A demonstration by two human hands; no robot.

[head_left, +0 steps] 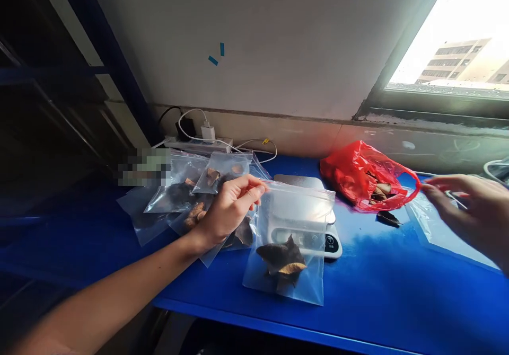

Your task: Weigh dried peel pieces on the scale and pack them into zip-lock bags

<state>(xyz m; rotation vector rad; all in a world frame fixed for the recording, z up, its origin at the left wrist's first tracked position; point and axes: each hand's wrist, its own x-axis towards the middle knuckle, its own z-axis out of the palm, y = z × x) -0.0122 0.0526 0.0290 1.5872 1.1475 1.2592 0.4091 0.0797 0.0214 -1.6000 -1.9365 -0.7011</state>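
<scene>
My left hand (238,201) pinches the top left corner of a clear zip-lock bag (290,217). Dark, curled dried pieces (284,259) with a tan edge lie at the bottom of that bag. The bag hangs in front of a white digital scale (336,243), hiding much of it. At the right, my right hand (465,201) has its fingertips closed on the handle loop of a red plastic bag (345,169). Brown dried pieces (382,191) show in the red bag's opening. A loose dark piece (388,219) lies just before it on the table.
Several filled clear bags (175,196) overlap left of the scale on the blue table (382,296). Behind them sit a power strip (191,144) and a white charger (207,132) with cables. A flat clear plastic bag (433,222) lies under my right hand. Wall and window stand behind.
</scene>
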